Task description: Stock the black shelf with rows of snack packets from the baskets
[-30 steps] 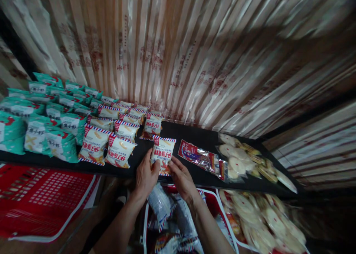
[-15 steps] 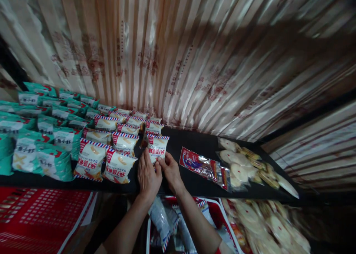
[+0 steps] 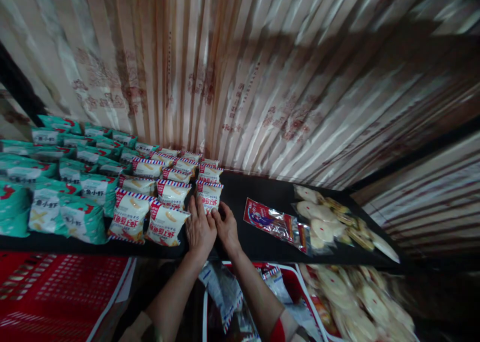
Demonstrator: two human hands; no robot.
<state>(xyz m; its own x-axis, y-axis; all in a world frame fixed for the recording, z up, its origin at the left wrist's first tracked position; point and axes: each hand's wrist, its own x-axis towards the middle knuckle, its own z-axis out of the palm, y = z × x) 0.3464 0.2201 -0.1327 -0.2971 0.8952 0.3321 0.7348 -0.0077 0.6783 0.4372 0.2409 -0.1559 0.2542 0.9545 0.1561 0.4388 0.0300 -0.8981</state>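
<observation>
A white snack bag [image 3: 210, 198] with a red-and-blue striped top edge stands on the black shelf [image 3: 258, 184], between my two hands. My left hand [image 3: 200, 228] lies along its left side, fingers stretched up beside it. At its lower right, my right hand [image 3: 226, 228] presses with the thumb on the front, the fingers partly curled at the side. To the left stand rows of matching bags, the closest being a front-row snack bag [image 3: 167, 224]. Behind the held bag is another white snack bag [image 3: 210, 172]. The bag's bottom is partly covered by my hands.
Green snack bags [image 3: 84, 222] fill the shelf's left end. Right of my hands lie a red packet [image 3: 268, 219] and flat pale packs [image 3: 324, 229]. Below are a red basket [image 3: 63, 292], a white-rimmed red crate [image 3: 309, 294] with bags, and more pale packs [image 3: 352, 302]. Pleated sheeting [image 3: 240, 72] hangs behind.
The held bag has shifted slightly left and back, closer to the neighbouring bags and in line with the one behind it. Both hands moved with it. The view has shifted a little.
</observation>
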